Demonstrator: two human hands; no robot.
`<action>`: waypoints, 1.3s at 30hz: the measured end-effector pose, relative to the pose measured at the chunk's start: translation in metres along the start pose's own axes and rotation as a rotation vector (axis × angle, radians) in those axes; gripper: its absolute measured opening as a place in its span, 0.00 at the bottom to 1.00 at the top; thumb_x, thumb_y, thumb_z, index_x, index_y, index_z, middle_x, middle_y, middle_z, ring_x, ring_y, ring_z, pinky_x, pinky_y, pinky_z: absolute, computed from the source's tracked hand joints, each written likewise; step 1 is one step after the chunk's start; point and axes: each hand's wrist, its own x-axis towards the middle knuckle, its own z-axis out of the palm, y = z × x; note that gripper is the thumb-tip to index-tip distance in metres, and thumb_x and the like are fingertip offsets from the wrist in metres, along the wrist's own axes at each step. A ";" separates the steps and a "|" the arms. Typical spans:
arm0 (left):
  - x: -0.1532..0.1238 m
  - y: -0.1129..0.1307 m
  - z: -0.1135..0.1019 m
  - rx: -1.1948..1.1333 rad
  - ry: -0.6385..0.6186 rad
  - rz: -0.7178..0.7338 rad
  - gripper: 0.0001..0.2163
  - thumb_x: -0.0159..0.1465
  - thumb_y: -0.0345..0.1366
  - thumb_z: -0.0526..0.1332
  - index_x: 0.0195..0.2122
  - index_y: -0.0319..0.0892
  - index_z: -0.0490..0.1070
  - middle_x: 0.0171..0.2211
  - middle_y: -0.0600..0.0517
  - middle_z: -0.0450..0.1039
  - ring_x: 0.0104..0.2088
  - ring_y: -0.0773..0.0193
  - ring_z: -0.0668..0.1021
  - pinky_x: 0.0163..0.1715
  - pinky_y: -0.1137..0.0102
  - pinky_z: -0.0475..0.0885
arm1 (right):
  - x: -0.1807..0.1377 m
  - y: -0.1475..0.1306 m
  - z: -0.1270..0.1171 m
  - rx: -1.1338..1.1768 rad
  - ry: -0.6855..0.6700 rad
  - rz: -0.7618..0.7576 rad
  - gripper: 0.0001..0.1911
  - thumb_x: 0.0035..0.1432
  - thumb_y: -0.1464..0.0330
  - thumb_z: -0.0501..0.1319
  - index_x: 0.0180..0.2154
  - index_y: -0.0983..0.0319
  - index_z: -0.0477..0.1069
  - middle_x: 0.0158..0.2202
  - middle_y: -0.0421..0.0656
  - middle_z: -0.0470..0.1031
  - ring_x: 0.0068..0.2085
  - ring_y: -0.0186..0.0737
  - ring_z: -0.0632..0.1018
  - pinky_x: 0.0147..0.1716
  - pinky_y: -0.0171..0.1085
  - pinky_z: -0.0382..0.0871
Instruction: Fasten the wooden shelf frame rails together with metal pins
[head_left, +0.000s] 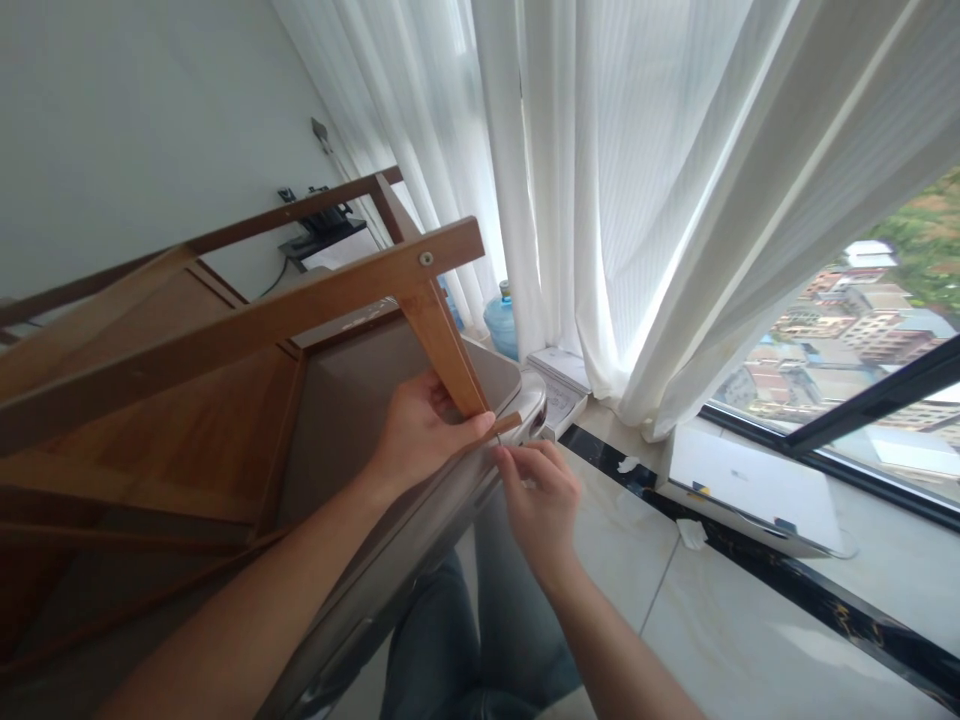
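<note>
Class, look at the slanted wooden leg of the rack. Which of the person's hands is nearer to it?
Left. The left hand is wrapped around the wooden leg near its lower end; the right hand sits just below its tip, fingertips pinched.

No text, brand or number I can read here. White cardboard box [559, 395] under the sheer white curtain [600, 200] has faint grey print, too small to make out. Flat white box [750, 485] by the window [847, 330] shows blue-yellow marks, illegible too.

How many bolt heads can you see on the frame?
1: a bolt head at the top joint of the frame, above the left hand. Others may be hidden.
</note>
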 end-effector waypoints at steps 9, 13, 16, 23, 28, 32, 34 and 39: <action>0.000 -0.009 0.000 -0.070 -0.040 0.000 0.13 0.54 0.31 0.70 0.40 0.37 0.74 0.35 0.49 0.81 0.37 0.58 0.83 0.37 0.69 0.77 | -0.001 -0.018 0.012 0.452 -0.036 0.459 0.17 0.58 0.59 0.71 0.43 0.59 0.70 0.25 0.39 0.81 0.24 0.42 0.81 0.21 0.36 0.77; 0.002 -0.012 0.000 -0.139 -0.065 0.008 0.14 0.54 0.33 0.71 0.41 0.38 0.73 0.36 0.49 0.80 0.38 0.59 0.82 0.38 0.69 0.77 | -0.004 -0.012 0.014 0.143 0.006 0.150 0.06 0.63 0.64 0.67 0.38 0.59 0.76 0.28 0.40 0.83 0.28 0.40 0.84 0.30 0.37 0.81; 0.006 -0.014 -0.001 -0.216 -0.111 0.000 0.15 0.53 0.34 0.72 0.39 0.38 0.72 0.36 0.50 0.79 0.37 0.60 0.81 0.39 0.68 0.76 | -0.003 -0.005 0.009 -0.159 0.013 -0.156 0.03 0.63 0.68 0.66 0.39 0.59 0.80 0.33 0.41 0.85 0.31 0.39 0.85 0.35 0.35 0.80; 0.011 -0.016 -0.006 -0.360 -0.206 -0.046 0.17 0.51 0.35 0.74 0.40 0.38 0.73 0.38 0.48 0.78 0.40 0.56 0.80 0.43 0.63 0.75 | 0.008 0.004 -0.010 -0.284 -0.156 -0.490 0.13 0.63 0.72 0.66 0.50 0.58 0.76 0.40 0.43 0.85 0.39 0.40 0.85 0.41 0.37 0.81; 0.013 -0.014 -0.010 -0.318 -0.210 -0.019 0.14 0.50 0.34 0.74 0.35 0.39 0.74 0.33 0.50 0.77 0.35 0.59 0.79 0.38 0.66 0.73 | 0.021 0.005 -0.013 -0.314 -0.205 -0.604 0.11 0.64 0.72 0.66 0.47 0.55 0.78 0.38 0.43 0.84 0.39 0.43 0.84 0.40 0.42 0.80; 0.014 -0.014 -0.010 -0.336 -0.210 -0.045 0.16 0.48 0.36 0.75 0.36 0.39 0.75 0.34 0.49 0.79 0.37 0.56 0.80 0.38 0.64 0.74 | 0.027 0.003 -0.013 -0.355 -0.146 -0.619 0.07 0.64 0.72 0.66 0.42 0.55 0.80 0.35 0.44 0.83 0.35 0.42 0.82 0.37 0.42 0.78; 0.014 -0.014 -0.010 -0.325 -0.203 -0.047 0.16 0.49 0.37 0.75 0.37 0.40 0.75 0.35 0.49 0.79 0.38 0.56 0.81 0.39 0.64 0.74 | 0.027 0.003 -0.012 -0.371 -0.102 -0.586 0.06 0.64 0.72 0.65 0.39 0.56 0.80 0.34 0.44 0.82 0.34 0.42 0.82 0.37 0.41 0.77; 0.014 -0.016 -0.012 -0.279 -0.161 -0.023 0.16 0.53 0.45 0.74 0.34 0.40 0.73 0.34 0.50 0.77 0.36 0.59 0.79 0.37 0.67 0.73 | 0.021 0.002 -0.002 -0.148 0.029 -0.225 0.05 0.63 0.66 0.68 0.41 0.58 0.77 0.28 0.41 0.82 0.27 0.40 0.83 0.30 0.37 0.77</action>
